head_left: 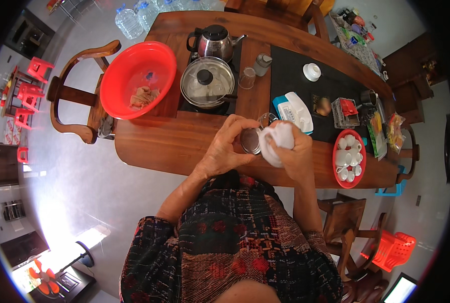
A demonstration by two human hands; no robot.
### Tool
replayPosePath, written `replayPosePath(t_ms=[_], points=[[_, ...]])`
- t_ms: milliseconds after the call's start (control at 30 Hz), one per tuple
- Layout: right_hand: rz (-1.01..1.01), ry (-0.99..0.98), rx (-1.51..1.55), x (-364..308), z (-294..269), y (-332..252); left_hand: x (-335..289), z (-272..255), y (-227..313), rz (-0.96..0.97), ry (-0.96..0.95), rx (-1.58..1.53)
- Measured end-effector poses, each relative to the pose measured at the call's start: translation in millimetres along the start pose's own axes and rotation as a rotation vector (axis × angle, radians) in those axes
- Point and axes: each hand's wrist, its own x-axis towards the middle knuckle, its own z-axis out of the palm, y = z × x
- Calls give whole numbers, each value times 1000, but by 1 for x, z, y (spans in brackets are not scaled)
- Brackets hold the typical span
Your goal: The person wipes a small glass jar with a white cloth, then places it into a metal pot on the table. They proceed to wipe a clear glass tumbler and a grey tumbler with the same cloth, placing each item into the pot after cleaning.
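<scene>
My left hand (224,150) is curled around a small round cup (250,141), glassy with a shiny metallic-looking rim, held above the table's near edge. In my right hand (298,156) is a bunched white cloth (277,143), pressed close against the cup's side; whether part of it goes inside I cannot tell. Just beyond both hands a clear glass piece (268,119) shows, partly hidden by the cloth and fingers. A white and teal tissue pack (294,112) lies just past my right hand.
The wooden table (154,146) bears a red basin (139,81) with a brown cloth, a lidded glass pot (207,83), a kettle (216,45), a drinking glass (246,78), a white bowl (312,71) and a red tray (337,174) of white cups. A chair (78,96) stands left.
</scene>
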Motion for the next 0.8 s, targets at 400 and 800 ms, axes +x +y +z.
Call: replayPosePath(t_ms=[400, 800], points=[[248, 50, 302, 6, -5, 14, -8, 6, -20, -393, -169, -668], [-317, 62, -528, -4, 20, 8, -10, 25, -27, -276, 112, -390]])
